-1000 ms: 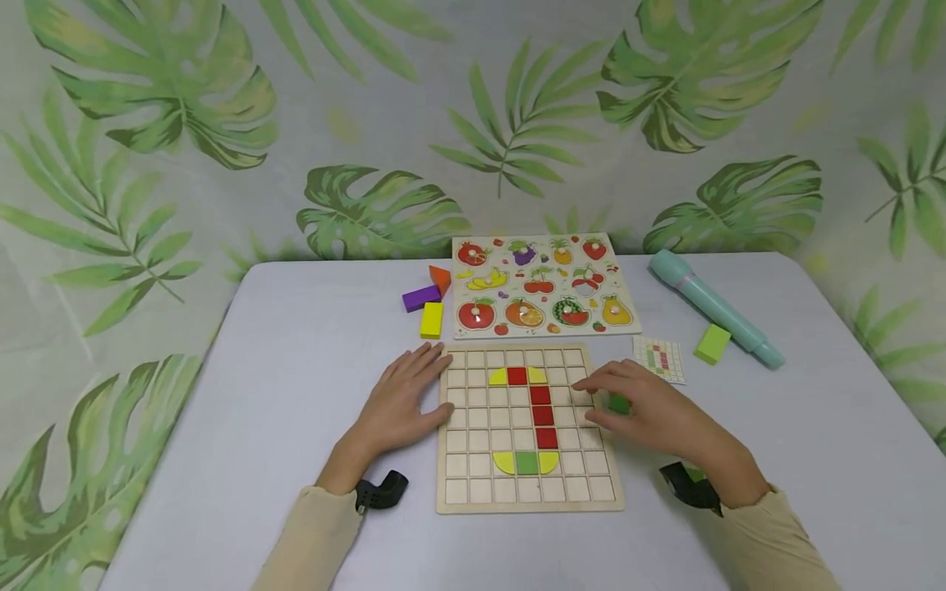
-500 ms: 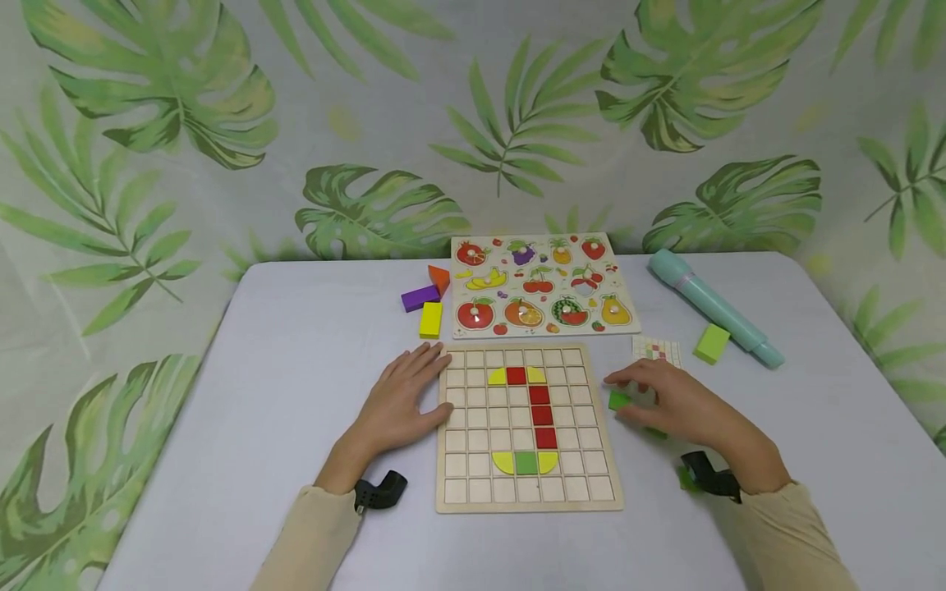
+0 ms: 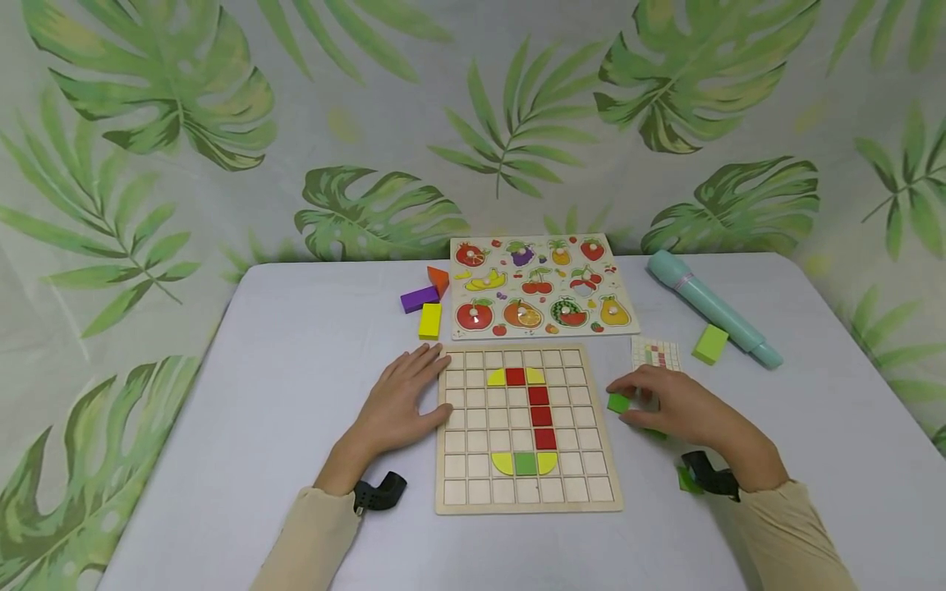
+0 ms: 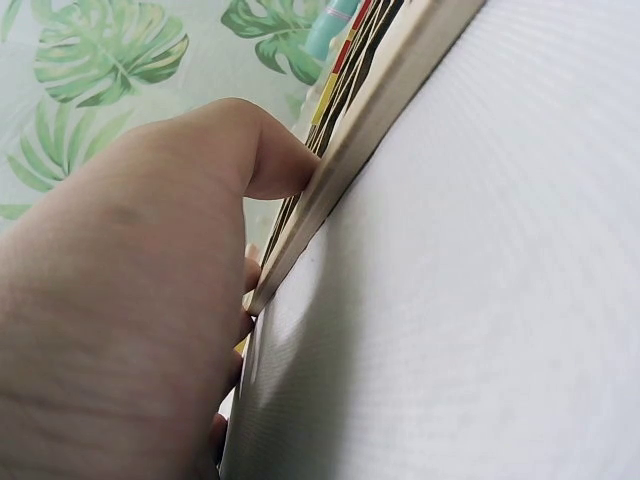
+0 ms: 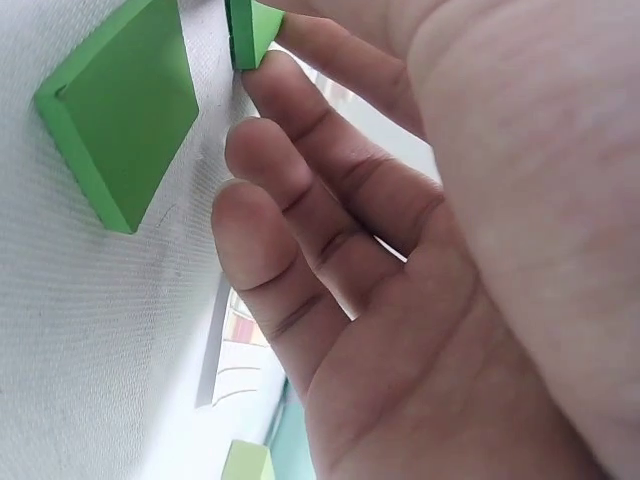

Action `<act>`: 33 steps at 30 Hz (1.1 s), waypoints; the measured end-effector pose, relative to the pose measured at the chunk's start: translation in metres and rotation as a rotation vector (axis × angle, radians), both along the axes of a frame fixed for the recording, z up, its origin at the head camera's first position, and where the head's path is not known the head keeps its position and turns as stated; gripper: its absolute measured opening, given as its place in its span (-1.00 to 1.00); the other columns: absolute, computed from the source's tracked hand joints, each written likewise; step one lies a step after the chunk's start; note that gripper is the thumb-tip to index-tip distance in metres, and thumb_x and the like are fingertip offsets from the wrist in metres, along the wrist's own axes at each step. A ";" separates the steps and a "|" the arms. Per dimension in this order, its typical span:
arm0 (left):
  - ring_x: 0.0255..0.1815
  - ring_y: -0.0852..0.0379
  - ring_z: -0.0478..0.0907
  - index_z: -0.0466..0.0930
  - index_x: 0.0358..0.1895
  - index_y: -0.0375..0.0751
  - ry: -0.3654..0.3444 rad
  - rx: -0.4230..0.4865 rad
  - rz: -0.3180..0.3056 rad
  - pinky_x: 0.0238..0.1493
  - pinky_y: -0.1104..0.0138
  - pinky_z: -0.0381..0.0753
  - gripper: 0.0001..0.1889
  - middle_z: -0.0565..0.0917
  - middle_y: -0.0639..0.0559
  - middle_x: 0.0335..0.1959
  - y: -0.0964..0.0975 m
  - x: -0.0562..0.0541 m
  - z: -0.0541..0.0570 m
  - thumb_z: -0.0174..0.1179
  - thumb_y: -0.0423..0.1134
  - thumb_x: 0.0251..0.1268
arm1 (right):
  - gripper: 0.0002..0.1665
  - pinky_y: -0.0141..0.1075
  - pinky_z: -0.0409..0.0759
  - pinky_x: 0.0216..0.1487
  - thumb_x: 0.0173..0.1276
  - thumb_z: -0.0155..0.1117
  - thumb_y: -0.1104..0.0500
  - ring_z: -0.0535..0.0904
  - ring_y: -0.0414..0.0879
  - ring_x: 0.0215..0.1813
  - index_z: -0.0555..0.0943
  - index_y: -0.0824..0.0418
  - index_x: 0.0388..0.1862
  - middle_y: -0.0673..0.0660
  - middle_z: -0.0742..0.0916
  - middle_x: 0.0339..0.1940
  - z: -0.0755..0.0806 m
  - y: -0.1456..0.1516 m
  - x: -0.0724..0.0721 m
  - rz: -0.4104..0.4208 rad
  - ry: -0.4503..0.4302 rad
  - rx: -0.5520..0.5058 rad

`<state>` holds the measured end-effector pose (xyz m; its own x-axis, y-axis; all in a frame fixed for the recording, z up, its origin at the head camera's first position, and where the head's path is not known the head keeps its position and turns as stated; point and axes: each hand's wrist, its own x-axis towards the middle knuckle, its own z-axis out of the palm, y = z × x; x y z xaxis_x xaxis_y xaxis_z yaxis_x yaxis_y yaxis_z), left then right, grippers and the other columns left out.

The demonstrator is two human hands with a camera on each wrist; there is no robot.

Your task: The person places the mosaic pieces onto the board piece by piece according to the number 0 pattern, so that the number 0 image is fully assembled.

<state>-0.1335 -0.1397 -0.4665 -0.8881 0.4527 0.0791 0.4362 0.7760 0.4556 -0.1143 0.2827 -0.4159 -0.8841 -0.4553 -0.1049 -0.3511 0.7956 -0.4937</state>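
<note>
A wooden grid board lies flat on the table, with yellow, red and green tiles set in some of its squares. My left hand rests at the board's left side, fingers extended and thumb touching the edge; the left wrist view shows the thumb on the rim. Right of the board, my right hand pinches a small green tile at its edges, low over the cloth. Its other fingers are loosely bent. Another green tile lies beneath that hand, mostly hidden in the head view.
A fruit peg puzzle lies behind the board. Left of it are orange, purple and yellow blocks. A pattern card, a light green block and a teal tube lie at the right. A green tile sits by the right wrist.
My right hand has moved right, from over the board's right edge to the green tile beside it, and its thumb and index finger have closed on that tile. The left hand has stayed put.
</note>
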 end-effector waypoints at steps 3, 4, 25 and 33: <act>0.70 -0.03 0.05 0.31 0.58 -0.08 0.003 -0.001 -0.001 0.69 0.01 0.00 -0.24 0.21 -0.01 0.66 0.000 0.000 0.000 0.22 0.09 0.36 | -0.56 -0.35 0.57 -0.20 0.26 0.55 0.14 0.50 -0.24 -0.18 0.72 0.10 0.13 -0.12 0.71 -0.11 0.000 0.000 0.000 0.002 0.030 -0.008; 0.70 -0.03 0.05 0.31 0.58 -0.08 0.002 -0.001 -0.002 0.69 0.02 -0.01 -0.24 0.21 -0.02 0.66 -0.001 0.000 0.000 0.22 0.09 0.36 | -0.56 -0.35 0.57 -0.21 0.26 0.56 0.13 0.50 -0.24 -0.19 0.73 0.09 0.13 -0.13 0.71 -0.13 0.000 -0.001 0.001 0.001 0.042 -0.011; 0.69 -0.04 0.07 0.32 0.57 -0.09 0.008 0.006 -0.001 0.68 0.00 0.02 -0.25 0.23 -0.03 0.65 -0.001 0.000 -0.003 0.21 0.09 0.36 | -0.58 -0.38 0.54 -0.33 0.29 0.52 0.20 0.53 -0.17 -0.17 0.73 0.11 0.15 -0.02 0.72 0.01 0.026 -0.040 -0.002 0.008 0.118 -0.063; 0.69 -0.02 0.05 0.31 0.58 -0.07 0.011 0.012 -0.001 0.69 0.01 0.01 -0.24 0.21 -0.01 0.66 0.001 0.001 -0.001 0.21 0.09 0.36 | -0.59 -0.39 0.54 -0.34 0.32 0.49 0.18 0.54 -0.13 -0.17 0.73 0.05 0.16 -0.09 0.69 -0.05 0.031 -0.069 0.004 -0.002 0.090 -0.126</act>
<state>-0.1320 -0.1390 -0.4676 -0.8868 0.4524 0.0941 0.4417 0.7702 0.4601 -0.1103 0.2140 -0.3845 -0.8882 -0.4583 0.0324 -0.3970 0.7300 -0.5563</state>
